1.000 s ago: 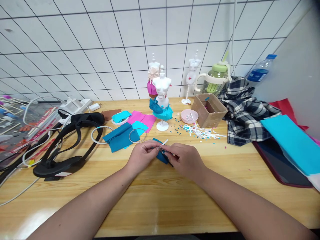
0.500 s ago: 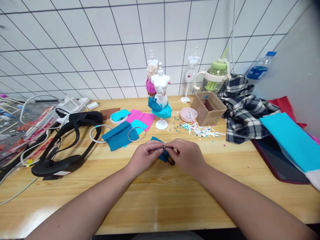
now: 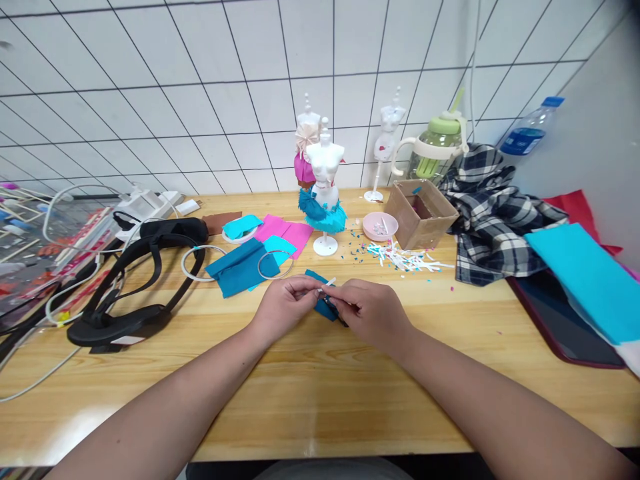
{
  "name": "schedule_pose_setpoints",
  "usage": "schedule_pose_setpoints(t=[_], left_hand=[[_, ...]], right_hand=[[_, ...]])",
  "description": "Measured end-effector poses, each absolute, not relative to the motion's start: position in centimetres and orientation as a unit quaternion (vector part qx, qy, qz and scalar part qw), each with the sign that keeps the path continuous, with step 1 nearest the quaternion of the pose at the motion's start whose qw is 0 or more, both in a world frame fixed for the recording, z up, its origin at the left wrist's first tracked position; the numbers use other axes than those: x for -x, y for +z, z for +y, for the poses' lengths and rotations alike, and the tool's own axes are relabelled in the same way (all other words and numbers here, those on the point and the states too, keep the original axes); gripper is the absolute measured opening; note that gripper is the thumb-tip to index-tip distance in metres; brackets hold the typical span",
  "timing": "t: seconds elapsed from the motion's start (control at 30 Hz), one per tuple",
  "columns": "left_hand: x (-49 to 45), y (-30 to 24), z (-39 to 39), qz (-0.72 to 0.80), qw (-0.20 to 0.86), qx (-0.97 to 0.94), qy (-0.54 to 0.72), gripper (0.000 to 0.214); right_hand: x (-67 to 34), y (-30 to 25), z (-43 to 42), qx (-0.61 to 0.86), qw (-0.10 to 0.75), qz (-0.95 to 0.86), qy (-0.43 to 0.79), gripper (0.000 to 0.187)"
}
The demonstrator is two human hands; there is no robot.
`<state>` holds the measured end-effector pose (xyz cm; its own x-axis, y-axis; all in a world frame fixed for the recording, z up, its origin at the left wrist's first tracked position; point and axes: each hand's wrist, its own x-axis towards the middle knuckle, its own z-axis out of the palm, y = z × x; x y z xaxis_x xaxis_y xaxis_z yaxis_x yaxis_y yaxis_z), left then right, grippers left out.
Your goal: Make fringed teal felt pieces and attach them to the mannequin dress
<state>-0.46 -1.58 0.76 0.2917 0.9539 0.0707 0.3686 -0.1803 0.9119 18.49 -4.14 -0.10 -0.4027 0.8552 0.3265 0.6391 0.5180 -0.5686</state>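
My left hand (image 3: 285, 303) and my right hand (image 3: 369, 312) meet over the wooden table (image 3: 320, 400), fingertips pinched together. Between them is a small white strip (image 3: 327, 285); my left hand pinches it. My right hand pinches a thin dark tool (image 3: 336, 315) against it. Both rest on a small teal paper piece (image 3: 320, 300). Just behind stands a white mini mannequin (image 3: 325, 193) with a teal fringe skirt.
Teal and pink paper sheets (image 3: 260, 253) and wire rings lie to the left, beside a black headset (image 3: 135, 287). A pink dish (image 3: 380, 225), cardboard box (image 3: 421, 215), paper scraps, plaid cloth (image 3: 495, 213), bottles and a blue sheet (image 3: 585, 280) sit to the right.
My fingertips closed tightly together half a second ago and have now parted slightly, so the white strip shows again. The view tilted a little.
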Motion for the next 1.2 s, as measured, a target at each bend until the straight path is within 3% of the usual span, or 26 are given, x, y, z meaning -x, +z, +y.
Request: schedule_pose_setpoints(t=[0.27,0.9,1.2], left_hand=[[0.3,0.7,-1.7,0.508,0.425,-0.670,0.335,0.020],[-0.1,0.7,-2.4,0.538,0.425,-0.664,0.298,0.014],[0.2,0.5,-2.2,0.471,0.481,-0.650,0.352,0.015]], right_hand=[[-18.5,0.1,-4.1,0.466,0.294,-0.818,0.164,0.030],[-18.0,0.2,-4.0,0.494,0.312,-0.798,0.148,0.007],[-18.6,-0.1,-2.7,0.533,0.342,-0.739,0.229,0.006]])
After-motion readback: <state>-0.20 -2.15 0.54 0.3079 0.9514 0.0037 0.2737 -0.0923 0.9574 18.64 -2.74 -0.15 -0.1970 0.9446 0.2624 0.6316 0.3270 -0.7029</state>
